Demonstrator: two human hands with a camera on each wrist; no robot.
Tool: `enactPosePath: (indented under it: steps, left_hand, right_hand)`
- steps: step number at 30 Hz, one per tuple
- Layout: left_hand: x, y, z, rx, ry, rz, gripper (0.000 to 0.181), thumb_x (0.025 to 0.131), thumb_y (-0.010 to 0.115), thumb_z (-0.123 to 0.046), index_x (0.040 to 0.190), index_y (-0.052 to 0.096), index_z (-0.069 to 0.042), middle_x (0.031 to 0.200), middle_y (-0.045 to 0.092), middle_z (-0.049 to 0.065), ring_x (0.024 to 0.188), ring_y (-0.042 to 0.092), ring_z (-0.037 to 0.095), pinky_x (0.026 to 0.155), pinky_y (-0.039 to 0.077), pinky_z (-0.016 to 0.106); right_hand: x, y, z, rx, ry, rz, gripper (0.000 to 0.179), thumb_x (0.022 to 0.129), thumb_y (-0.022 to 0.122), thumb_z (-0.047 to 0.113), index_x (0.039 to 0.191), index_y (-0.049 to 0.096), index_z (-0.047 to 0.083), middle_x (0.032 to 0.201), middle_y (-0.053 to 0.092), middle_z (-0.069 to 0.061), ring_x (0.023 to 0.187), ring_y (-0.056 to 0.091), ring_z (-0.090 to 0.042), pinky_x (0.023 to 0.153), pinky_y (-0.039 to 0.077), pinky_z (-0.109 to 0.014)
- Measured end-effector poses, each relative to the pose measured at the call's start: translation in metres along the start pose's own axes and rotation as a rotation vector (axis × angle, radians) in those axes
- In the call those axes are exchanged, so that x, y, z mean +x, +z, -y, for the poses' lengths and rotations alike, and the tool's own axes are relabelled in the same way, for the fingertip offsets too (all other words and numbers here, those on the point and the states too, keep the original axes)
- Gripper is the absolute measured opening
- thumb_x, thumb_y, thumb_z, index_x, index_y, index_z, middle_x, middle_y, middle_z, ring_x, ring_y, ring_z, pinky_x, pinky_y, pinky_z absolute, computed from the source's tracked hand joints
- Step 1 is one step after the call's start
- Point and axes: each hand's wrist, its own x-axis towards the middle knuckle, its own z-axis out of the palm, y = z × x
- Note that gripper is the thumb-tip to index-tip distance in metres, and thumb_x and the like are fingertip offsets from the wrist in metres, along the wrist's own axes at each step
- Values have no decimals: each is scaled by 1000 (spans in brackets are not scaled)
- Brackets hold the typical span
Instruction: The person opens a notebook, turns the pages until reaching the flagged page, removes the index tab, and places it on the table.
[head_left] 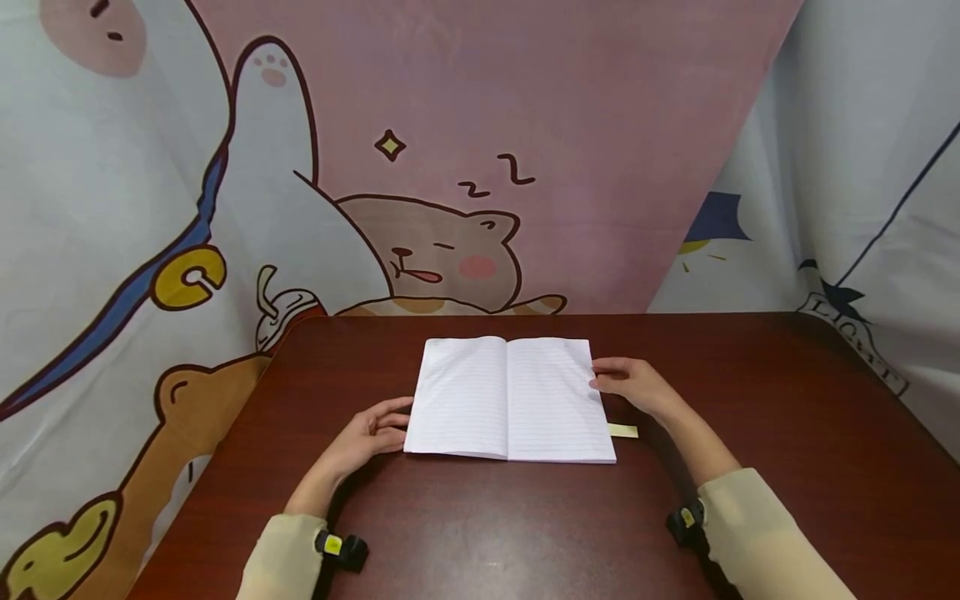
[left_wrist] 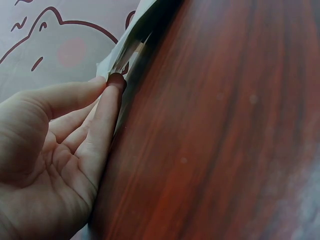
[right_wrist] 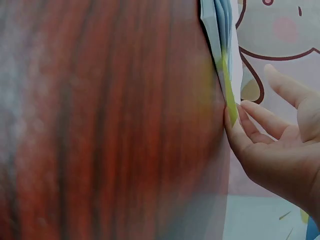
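Note:
An open notebook (head_left: 465,400) with lined white pages lies flat on the dark red-brown table. At its left edge my left hand (head_left: 372,432) pinches the lower left side; in the left wrist view, thumb and fingers (left_wrist: 102,107) meet at the notebook's edge (left_wrist: 127,47). My right hand (head_left: 636,385) is at the opposite edge, its fingertips touching the side of the pages. In the right wrist view the thumb (right_wrist: 285,87) stands away from the page edges (right_wrist: 220,30). A yellow paper tab (head_left: 623,431) sticks out of the notebook's right side, below the right hand.
The wooden table (head_left: 502,533) stretches out around the notebook. Behind and beside it hangs a cloth (head_left: 600,150) printed with cartoon animals. Each wrist bears a small black camera, such as the left one (head_left: 351,553), close above the table.

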Motion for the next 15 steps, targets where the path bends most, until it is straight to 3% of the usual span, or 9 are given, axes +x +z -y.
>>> enactPosePath:
  steps: [4, 11, 15]
  left_hand:
    - [1, 0, 0, 2, -1, -4, 61, 97, 61, -3, 152, 34, 3, 129, 59, 25, 99, 66, 5, 87, 57, 25]
    - [1, 1, 0, 1, -4, -4, 61, 96, 61, -3, 152, 35, 1, 130, 59, 25, 99, 67, 6, 86, 57, 25]
    - [1, 2, 0, -9, -2, -1, 61, 97, 60, -2, 152, 35, 1, 131, 58, 25, 99, 67, 6, 86, 57, 25]
  right_hand:
    - [1, -1, -3, -32, 45, 32, 62, 95, 68, 28, 142, 48, -7, 135, 58, -30, 125, 55, -40, 104, 46, -52]
    - [1, -1, -1, -114, -6, 60, 57, 94, 69, 21, 137, 51, -13, 133, 57, -33, 122, 53, -41, 102, 46, -55]
    - [0, -1, -1, -103, 26, 62, 57, 94, 68, 21, 138, 50, -11, 137, 54, -33, 125, 50, -43, 105, 44, -58]
